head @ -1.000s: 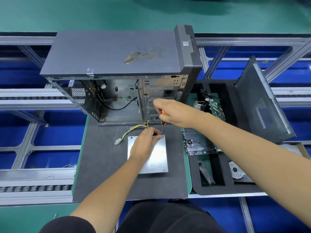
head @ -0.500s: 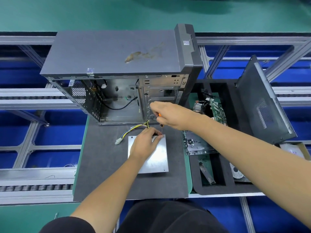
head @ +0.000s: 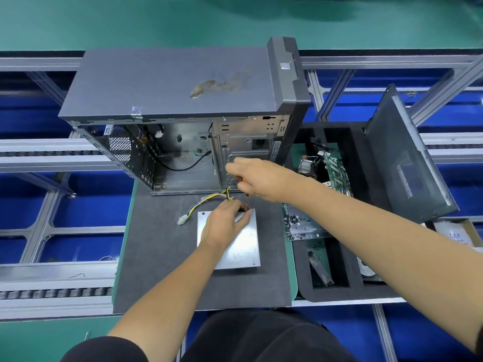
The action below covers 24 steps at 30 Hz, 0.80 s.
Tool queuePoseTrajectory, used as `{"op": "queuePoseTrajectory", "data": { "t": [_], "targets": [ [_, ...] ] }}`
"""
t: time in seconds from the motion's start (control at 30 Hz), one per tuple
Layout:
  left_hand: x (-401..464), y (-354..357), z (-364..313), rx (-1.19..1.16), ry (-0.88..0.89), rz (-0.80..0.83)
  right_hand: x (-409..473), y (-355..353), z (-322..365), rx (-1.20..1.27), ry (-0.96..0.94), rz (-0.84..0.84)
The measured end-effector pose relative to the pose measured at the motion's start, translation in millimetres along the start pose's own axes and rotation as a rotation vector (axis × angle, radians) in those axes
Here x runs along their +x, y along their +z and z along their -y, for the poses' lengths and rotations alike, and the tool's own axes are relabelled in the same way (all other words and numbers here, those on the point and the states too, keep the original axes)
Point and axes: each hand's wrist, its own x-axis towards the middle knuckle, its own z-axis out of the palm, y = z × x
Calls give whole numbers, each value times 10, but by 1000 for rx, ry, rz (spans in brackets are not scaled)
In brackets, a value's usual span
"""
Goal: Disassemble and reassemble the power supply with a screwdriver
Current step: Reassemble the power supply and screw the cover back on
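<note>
Screwdriver (head: 245, 190) was gripped by R hand (head: 257, 178), shaft upright, tip at far-right corner of power supply (head: 235, 244). L hand (head: 224, 223) was rested on its lid, fingertips pinched by the tip. Open PC case (head: 183, 142) was stood behind.
</note>
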Motion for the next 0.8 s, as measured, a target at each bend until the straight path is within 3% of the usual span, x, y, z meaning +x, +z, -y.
{"op": "queuePoseTrajectory", "data": {
  "t": [0.3, 0.5, 0.8],
  "targets": [
    [2, -27, -25, -27, -11, -19, -18, -176, 25, -150, -68, 96],
    [9, -23, -30, -19, -20, -7, -5, -161, 9, -397, -29, 88],
    [4, -35, -45, -14, -10, -25, -38, -207, 29, -373, -131, 186]
  ]
}}
